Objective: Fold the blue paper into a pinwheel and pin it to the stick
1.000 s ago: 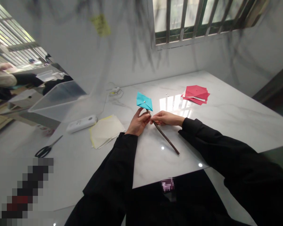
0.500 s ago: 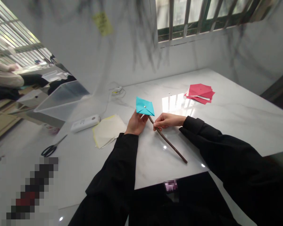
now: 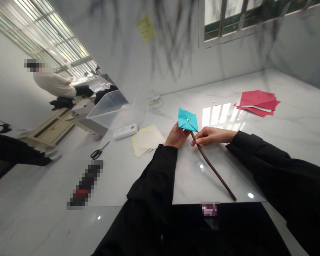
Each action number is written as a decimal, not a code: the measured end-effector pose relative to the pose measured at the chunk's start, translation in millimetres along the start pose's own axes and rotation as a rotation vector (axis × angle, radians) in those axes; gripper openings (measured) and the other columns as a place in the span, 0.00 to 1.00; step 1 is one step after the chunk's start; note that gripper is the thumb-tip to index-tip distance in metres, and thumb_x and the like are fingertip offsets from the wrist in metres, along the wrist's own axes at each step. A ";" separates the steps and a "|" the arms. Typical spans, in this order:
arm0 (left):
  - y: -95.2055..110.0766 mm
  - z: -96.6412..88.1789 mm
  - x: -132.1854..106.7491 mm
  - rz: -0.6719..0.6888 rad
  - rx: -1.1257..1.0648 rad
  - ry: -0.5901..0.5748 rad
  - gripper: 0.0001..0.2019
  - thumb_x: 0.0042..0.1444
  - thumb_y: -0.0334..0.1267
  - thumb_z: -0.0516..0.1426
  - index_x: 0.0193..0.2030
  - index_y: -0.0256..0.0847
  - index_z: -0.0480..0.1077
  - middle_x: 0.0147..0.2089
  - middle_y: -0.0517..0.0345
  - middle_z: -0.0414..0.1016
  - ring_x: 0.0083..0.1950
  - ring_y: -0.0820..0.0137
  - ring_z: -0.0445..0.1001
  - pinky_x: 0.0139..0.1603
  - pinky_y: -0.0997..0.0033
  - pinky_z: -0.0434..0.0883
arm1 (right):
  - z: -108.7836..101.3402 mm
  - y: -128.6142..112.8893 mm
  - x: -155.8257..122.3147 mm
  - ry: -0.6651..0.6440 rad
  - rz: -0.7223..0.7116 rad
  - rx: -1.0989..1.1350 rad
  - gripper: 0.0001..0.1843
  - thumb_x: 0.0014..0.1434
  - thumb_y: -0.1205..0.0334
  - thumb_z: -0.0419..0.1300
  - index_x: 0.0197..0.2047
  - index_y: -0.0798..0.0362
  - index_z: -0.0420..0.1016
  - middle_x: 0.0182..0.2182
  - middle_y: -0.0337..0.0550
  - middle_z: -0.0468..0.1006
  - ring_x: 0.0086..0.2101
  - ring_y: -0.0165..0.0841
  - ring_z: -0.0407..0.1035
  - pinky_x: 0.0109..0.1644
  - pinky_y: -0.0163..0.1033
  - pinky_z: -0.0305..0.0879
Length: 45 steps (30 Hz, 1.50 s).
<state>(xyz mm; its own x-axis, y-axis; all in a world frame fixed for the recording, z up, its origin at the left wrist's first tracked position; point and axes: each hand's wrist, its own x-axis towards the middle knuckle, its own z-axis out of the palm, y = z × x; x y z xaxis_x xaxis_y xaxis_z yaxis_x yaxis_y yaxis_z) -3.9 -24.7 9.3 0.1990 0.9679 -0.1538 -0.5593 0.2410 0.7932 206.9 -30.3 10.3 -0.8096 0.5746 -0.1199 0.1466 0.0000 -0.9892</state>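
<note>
White marble table point(image 3: 256, 170) fills the view under a barred window. Toward its near edge the right hand point(image 3: 212, 136) has its fingers closed around the upper part of a dark stick point(image 3: 213, 170), steadying it where its lower end slants to the near edge. The left hand point(image 3: 177, 136) pinches a blue folded paper point(image 3: 187, 120) pinned at the stick's top, keeping it raised. Farther off lie cream sheets point(image 3: 146, 140), scissors point(image 3: 98, 152) and red paper point(image 3: 257, 102).
</note>
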 end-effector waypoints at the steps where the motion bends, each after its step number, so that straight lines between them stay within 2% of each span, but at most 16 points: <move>1: -0.2 -0.1 0.7 -0.004 0.005 -0.007 0.07 0.63 0.38 0.68 0.37 0.40 0.76 0.35 0.59 0.76 0.37 0.69 0.74 0.47 0.67 0.72 | -0.9 1.1 0.7 0.053 0.027 0.047 0.26 0.62 0.41 0.72 0.45 0.58 0.88 0.28 0.40 0.79 0.24 0.24 0.59 0.27 0.33 0.52; 4: 0.8 0.6 2.9 0.012 0.009 -0.014 0.10 0.63 0.41 0.69 0.36 0.40 0.75 0.35 0.59 0.77 0.37 0.69 0.74 0.46 0.67 0.72 | -3.9 3.1 4.1 0.219 0.138 0.265 0.23 0.65 0.44 0.71 0.45 0.59 0.86 0.32 0.46 0.82 0.25 0.24 0.65 0.25 0.30 0.57; 6: 2.2 1.7 4.1 0.033 -0.013 -0.015 0.09 0.62 0.40 0.69 0.37 0.40 0.75 0.37 0.59 0.79 0.39 0.68 0.76 0.49 0.66 0.74 | -5.6 2.7 6.9 0.270 0.185 0.426 0.19 0.69 0.49 0.69 0.47 0.60 0.84 0.34 0.49 0.84 0.27 0.25 0.70 0.26 0.28 0.62; 8: 3.5 3.0 4.9 0.022 -0.015 -0.023 0.08 0.63 0.40 0.68 0.40 0.40 0.77 0.39 0.57 0.81 0.42 0.66 0.78 0.49 0.65 0.75 | -6.6 1.4 9.5 0.314 0.164 0.563 0.15 0.71 0.53 0.67 0.46 0.60 0.82 0.34 0.48 0.83 0.28 0.25 0.72 0.28 0.27 0.68; 11: 4.2 5.5 5.6 0.031 -0.033 0.000 0.07 0.63 0.37 0.68 0.44 0.39 0.78 0.38 0.58 0.81 0.40 0.69 0.78 0.50 0.67 0.75 | -6.3 -0.6 12.5 0.398 0.069 0.715 0.09 0.72 0.61 0.67 0.42 0.58 0.78 0.32 0.44 0.81 0.28 0.24 0.73 0.34 0.26 0.74; 15: 3.0 10.9 7.7 0.018 -0.017 -0.013 0.09 0.63 0.36 0.68 0.49 0.40 0.79 0.37 0.58 0.82 0.38 0.69 0.78 0.49 0.68 0.76 | -4.5 -2.3 14.6 0.464 0.026 0.777 0.05 0.70 0.69 0.66 0.40 0.58 0.76 0.31 0.42 0.80 0.29 0.25 0.76 0.35 0.26 0.76; 19: 0.1 14.7 13.3 0.005 0.010 -0.016 0.11 0.63 0.36 0.68 0.51 0.41 0.79 0.35 0.59 0.81 0.36 0.70 0.78 0.46 0.71 0.76 | -5.3 -3.3 15.5 0.507 0.006 0.799 0.07 0.70 0.74 0.64 0.38 0.58 0.76 0.30 0.40 0.80 0.28 0.24 0.76 0.35 0.25 0.76; 24: -4.3 11.7 19.2 -0.002 0.021 -0.029 0.11 0.62 0.37 0.69 0.50 0.41 0.79 0.36 0.59 0.82 0.37 0.70 0.79 0.47 0.70 0.77 | -8.8 -1.8 15.9 0.522 0.015 0.793 0.07 0.67 0.75 0.68 0.37 0.58 0.77 0.30 0.39 0.79 0.28 0.24 0.76 0.35 0.25 0.77; 30: -5.8 8.6 28.2 -0.006 0.020 -0.025 0.05 0.61 0.33 0.68 0.39 0.39 0.77 0.34 0.59 0.80 0.34 0.72 0.77 0.44 0.71 0.77 | -9.5 1.2 19.7 0.566 0.011 0.795 0.06 0.67 0.74 0.68 0.36 0.59 0.78 0.28 0.40 0.79 0.28 0.23 0.76 0.34 0.24 0.76; 34: -6.8 10.7 40.6 -0.021 0.019 -0.007 0.05 0.60 0.32 0.68 0.36 0.38 0.76 0.34 0.59 0.79 0.33 0.73 0.75 0.43 0.72 0.75 | -12.7 0.8 19.8 0.633 -0.004 0.789 0.07 0.67 0.74 0.67 0.35 0.60 0.78 0.27 0.41 0.78 0.26 0.22 0.74 0.32 0.23 0.74; 37: -9.8 12.2 46.4 -0.037 0.042 0.018 0.08 0.57 0.33 0.70 0.34 0.38 0.75 0.32 0.59 0.78 0.32 0.73 0.74 0.41 0.72 0.73 | -14.7 2.2 16.1 0.651 -0.005 0.776 0.06 0.63 0.73 0.71 0.36 0.60 0.80 0.28 0.42 0.79 0.26 0.23 0.73 0.33 0.24 0.75; 41: -18.6 8.0 42.9 0.013 0.096 0.022 0.14 0.48 0.37 0.75 0.38 0.39 0.78 0.35 0.57 0.80 0.37 0.71 0.76 0.48 0.69 0.73 | -14.3 12.5 9.9 0.705 -0.051 0.726 0.07 0.58 0.68 0.75 0.35 0.58 0.82 0.29 0.42 0.78 0.27 0.24 0.72 0.34 0.25 0.76; 43: -25.0 1.9 39.4 0.029 0.160 0.071 0.20 0.42 0.38 0.78 0.39 0.39 0.79 0.36 0.55 0.82 0.38 0.69 0.78 0.51 0.65 0.74 | -15.1 22.7 8.9 0.793 -0.087 0.664 0.09 0.55 0.64 0.77 0.35 0.55 0.83 0.31 0.43 0.79 0.29 0.26 0.74 0.34 0.27 0.77; 45: -31.6 -5.3 36.7 0.093 0.274 0.125 0.19 0.42 0.41 0.78 0.38 0.40 0.80 0.39 0.51 0.83 0.41 0.64 0.80 0.54 0.60 0.74 | -16.7 34.6 9.7 0.871 -0.088 0.594 0.11 0.53 0.59 0.79 0.35 0.52 0.85 0.32 0.44 0.79 0.30 0.29 0.74 0.33 0.28 0.77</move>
<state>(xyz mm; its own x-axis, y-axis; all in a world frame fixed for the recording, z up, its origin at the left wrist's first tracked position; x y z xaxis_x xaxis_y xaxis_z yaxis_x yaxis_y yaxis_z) 16.8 3.6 -24.5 0.0473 0.9903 -0.1304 -0.3292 0.1387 0.9340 213.6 -11.1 -23.6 -0.0824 0.9808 -0.1765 -0.3848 -0.1947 -0.9022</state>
